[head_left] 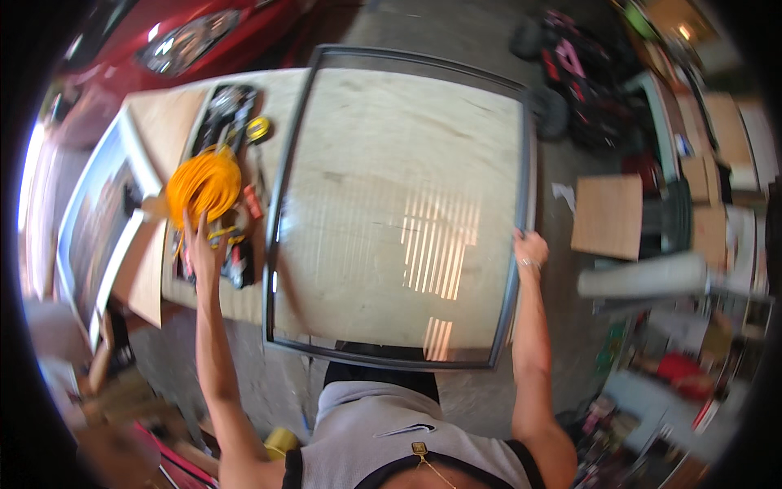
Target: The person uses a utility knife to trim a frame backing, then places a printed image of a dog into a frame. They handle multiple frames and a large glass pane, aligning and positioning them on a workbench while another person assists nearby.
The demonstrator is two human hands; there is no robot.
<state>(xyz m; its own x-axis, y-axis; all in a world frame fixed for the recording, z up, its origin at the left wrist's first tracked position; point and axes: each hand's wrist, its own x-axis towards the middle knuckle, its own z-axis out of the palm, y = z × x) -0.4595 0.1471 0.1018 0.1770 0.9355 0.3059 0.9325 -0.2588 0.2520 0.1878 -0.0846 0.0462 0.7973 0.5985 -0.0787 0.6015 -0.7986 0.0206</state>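
A large dark-framed glass pane (358, 236) lies over the pale wooden worktop (285, 85), its near edge jutting past the worktop toward my body. My right hand (531, 247) is closed on the frame's right side. Off to the left, my left hand (202, 240) is stretched out with fingers apart at the near edge of an orange coil of cord (204, 186); whether the fingertips touch it I cannot tell. The coil rests on a black tool tray (208, 130) of mixed tools. A yellow tape measure (258, 128) sits beside the coil.
A red car (155, 41) stands beyond the worktop. Left are a framed picture (102, 212) and another person's arm (99, 367). A ride-on toy vehicle (578, 81) is at the far right, above a wooden board (607, 216) and a white roll (643, 277).
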